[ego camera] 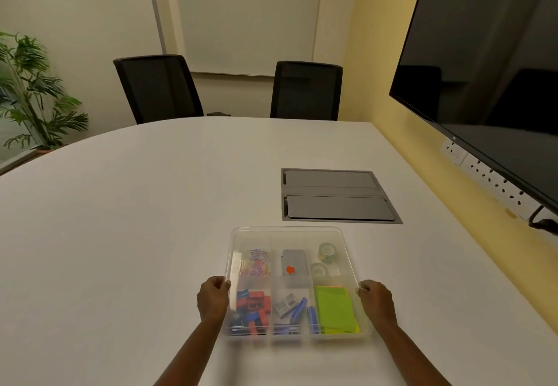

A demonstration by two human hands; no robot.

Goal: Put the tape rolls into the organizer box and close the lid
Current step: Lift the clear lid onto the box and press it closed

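Observation:
A clear plastic organizer box [351, 260] sits on the white table in front of me, with a see-through lid [287, 231] lying over it. Two clear tape rolls [327, 252] [319, 269] rest in the far right compartment. My left hand [213, 298] grips the lid's left edge, fingers curled over the rim. My right hand [376, 299] grips the right edge the same way. Through the lid I see coloured paper clips [256, 262], red and blue sharpeners [252, 307], a grey stapler-pin box [292, 261] and green sticky notes [335, 308].
A grey cable hatch [335, 195] is set flush in the table [136, 219] just beyond the box. Two black chairs [158, 88] [306, 89] stand at the far edge. A large dark screen [489, 83] hangs on the right wall, and a plant [30, 89] stands far left.

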